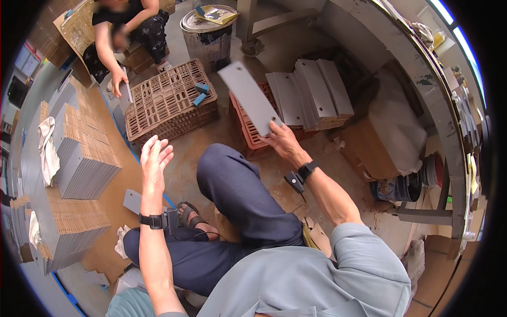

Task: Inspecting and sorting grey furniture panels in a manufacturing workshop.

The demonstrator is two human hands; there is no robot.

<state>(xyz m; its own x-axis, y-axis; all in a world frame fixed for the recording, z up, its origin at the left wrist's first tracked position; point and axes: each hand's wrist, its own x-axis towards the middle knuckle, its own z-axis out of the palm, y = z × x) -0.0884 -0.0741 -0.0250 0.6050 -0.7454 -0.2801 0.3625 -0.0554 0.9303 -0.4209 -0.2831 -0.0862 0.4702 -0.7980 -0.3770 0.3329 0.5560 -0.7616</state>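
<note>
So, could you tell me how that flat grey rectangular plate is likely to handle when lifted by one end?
The flat grey rectangular plate probably stays stiff: held at one corner by the right hand, it shows no sag. Its smooth faces may slip.

I am seated on the stained concrete floor (pixel 274 174) of a small metalworking workshop. Around me stand stacked grey metal plates (pixel 311 92), plastic crates (pixel 169 100), a dented steel drum (pixel 208 31) and cardboard-layered plate piles (pixel 84 158). Another person (pixel 127 31) sits working nearby.

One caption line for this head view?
Seated person's right hand lifts a grey metal plate; left hand hangs open.
</note>
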